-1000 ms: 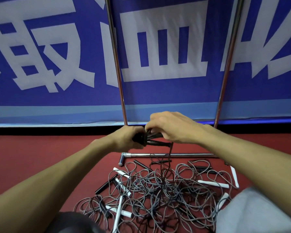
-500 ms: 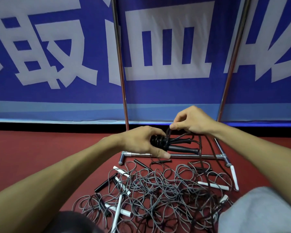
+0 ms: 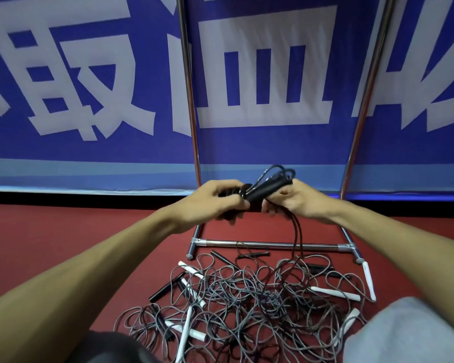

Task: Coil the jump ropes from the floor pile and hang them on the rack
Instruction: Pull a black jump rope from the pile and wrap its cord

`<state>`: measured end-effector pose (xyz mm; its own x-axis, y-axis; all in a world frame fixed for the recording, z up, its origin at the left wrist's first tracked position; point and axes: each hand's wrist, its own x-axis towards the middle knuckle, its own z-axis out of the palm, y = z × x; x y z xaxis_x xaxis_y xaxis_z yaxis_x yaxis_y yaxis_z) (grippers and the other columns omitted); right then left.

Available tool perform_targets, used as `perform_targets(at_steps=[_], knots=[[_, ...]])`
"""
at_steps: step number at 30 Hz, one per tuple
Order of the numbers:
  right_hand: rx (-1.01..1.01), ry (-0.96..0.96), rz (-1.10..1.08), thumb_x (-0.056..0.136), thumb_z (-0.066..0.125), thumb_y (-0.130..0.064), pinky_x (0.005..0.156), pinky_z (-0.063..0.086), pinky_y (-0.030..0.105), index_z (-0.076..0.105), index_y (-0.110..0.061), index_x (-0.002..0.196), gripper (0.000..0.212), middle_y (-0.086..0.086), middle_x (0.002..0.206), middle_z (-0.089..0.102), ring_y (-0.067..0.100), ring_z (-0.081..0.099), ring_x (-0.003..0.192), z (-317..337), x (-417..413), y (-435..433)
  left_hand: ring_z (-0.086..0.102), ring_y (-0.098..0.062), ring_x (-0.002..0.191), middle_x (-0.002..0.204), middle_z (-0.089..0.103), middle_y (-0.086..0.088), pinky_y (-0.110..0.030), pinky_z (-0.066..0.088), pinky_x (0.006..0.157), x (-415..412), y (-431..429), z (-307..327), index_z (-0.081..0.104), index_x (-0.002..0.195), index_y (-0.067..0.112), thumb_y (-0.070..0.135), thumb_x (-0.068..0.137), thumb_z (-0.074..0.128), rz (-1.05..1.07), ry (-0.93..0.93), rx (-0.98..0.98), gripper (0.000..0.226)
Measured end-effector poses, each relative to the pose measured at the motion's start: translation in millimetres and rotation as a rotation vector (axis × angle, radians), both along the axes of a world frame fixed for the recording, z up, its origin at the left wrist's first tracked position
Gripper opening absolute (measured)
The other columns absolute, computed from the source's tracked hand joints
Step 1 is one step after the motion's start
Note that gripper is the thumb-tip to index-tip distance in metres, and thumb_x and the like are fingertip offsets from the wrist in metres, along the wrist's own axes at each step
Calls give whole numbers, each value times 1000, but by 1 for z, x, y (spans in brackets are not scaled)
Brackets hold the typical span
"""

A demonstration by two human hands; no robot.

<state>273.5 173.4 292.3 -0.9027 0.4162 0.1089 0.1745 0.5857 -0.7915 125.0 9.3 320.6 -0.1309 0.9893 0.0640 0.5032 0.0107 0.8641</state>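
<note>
Black jump rope (image 3: 265, 191) is held up in the middle of the frame, between the two hands, with its two thick handles lying together and tilted up to the right. The left hand (image 3: 220, 203) grips the lower end of the handles, its fingers curled around them. The right hand (image 3: 296, 200) is just beside it, palm turned to the camera, and its fingers are closed on the upper end and on the cord. Some loops of the cord (image 3: 279, 171) stand out above the right hand. From under this hand two dark strands (image 3: 296, 231) hang down and go into the pile (image 3: 247, 297). The pile lies on the red floor (image 3: 63, 244) in the lower middle of the frame, a tangle of grey and dark cords with black handles and several white handles (image 3: 334, 293) mixed in it. Just behind the pile is the rack (image 3: 273, 244): its shiny base bar lies across the floor, and two metal poles (image 3: 190, 106) rise from its ends to the top edge of the frame. Behind the rack, a blue banner (image 3: 273, 148) with big white characters fills the upper half. In the lower right corner there is grey cloth (image 3: 404, 334), and at the bottom edge to the left a dark rounded shape (image 3: 110, 347); what these are I cannot tell.
</note>
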Motion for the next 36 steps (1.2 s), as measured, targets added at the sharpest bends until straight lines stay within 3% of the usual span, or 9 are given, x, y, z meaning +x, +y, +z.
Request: perform_targets(at_steps=[4,7,10,16,22,25,29,32,36], knots=[[-116,-136,23,102,35,-43,55,45,25,67,-6,88,51,9,72,65,16,53,55,8,-6,-22,48,-23,53,62,57,-9,-31,33,53,2,9,1,54,97,5,10,95,45,191,-258,80,10],[-207,-215,106,100,45,-36,57,52,26,58,-5,99,34,9,72,64,14,58,56,10,-8,-31,48,-24,53,62,55,-9,-29,36,52,-3,13,-2,60,111,3,12,95,46,289,-296,76,23],[-235,-357,125,96,59,-24,60,58,33,51,-7,100,19,6,69,54,20,63,59,13,-7,-28,51,-24,55,67,58,-8,-27,39,53,-6,14,-6,64,105,3,12,94,50,324,-253,43,20],[154,-612,58,93,63,-20,54,48,24,53,-11,101,15,4,79,58,11,57,56,8,1,-14,57,-24,66,81,61,-11,-31,43,62,-16,17,-15,59,110,17,9,88,61,381,-207,0,24],[402,-494,193,96,47,-3,65,50,29,50,-15,100,13,-7,70,54,7,58,59,19,-3,-24,56,-20,61,83,60,-15,-30,49,54,-41,14,-28,52,110,18,12,88,69,398,6,-57,28],[754,-397,241,92,45,2,61,39,31,37,-27,76,33,-11,70,42,6,49,64,33,-7,-42,61,-24,67,91,67,-16,-38,55,66,-48,15,-34,53,114,22,19,86,72,344,316,-113,34],[959,-315,250,82,46,4,66,46,39,51,-24,95,31,-1,91,58,23,55,82,38,-7,-55,63,-21,89,105,67,-1,-34,52,82,-39,17,-35,56,121,19,17,80,76,190,581,-163,45],[933,-187,172,88,53,-4,72,48,38,62,-29,109,33,-7,103,65,18,58,96,34,-6,-50,53,-8,70,79,59,11,-18,41,63,-28,15,-35,62,106,22,13,81,73,32,678,-201,29],[606,-51,-21,86,68,-24,78,50,35,71,-27,93,9,-11,91,68,10,59,90,27,-6,-26,50,0,61,72,54,12,-16,39,60,-13,13,-33,57,92,30,11,82,73,-112,540,-182,27]])
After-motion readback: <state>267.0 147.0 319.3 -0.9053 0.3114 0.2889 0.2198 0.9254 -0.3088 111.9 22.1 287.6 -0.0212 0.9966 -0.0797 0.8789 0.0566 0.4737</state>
